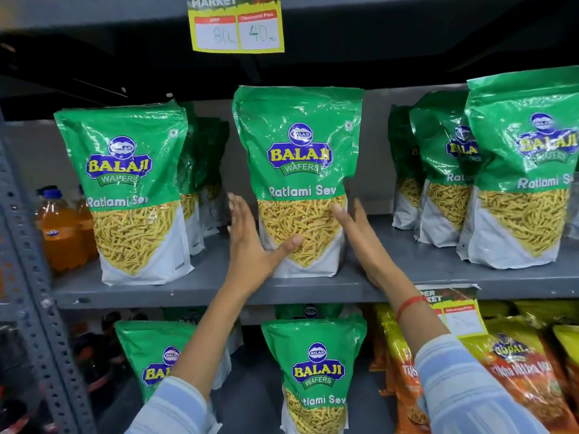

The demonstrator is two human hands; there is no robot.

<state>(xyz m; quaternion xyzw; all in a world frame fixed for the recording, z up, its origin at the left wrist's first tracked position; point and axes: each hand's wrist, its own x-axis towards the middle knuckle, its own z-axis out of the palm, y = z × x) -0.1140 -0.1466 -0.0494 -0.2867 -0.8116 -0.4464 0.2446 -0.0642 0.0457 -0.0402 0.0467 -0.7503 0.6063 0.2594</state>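
The middle Ratlami Sev pouch (297, 170) stands upright near the front edge of the grey shelf (219, 289), about midway along it. The left hand (250, 242) lies flat on its left side, fingers straight, thumb on the front. The right hand (360, 239) does the same on the right, no real grasp. A matching pouch (131, 195) stands further left, and orange bottles (62, 233) are at the shelf's left end.

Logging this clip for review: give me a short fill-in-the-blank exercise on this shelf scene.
The left hand and right hand flank the middle pouch, whose top half is ____.
Bottles of ____ drink stand at the left end of the shelf.
The price tag overhead reads 80 and ____.
Missing: green; orange; 40.
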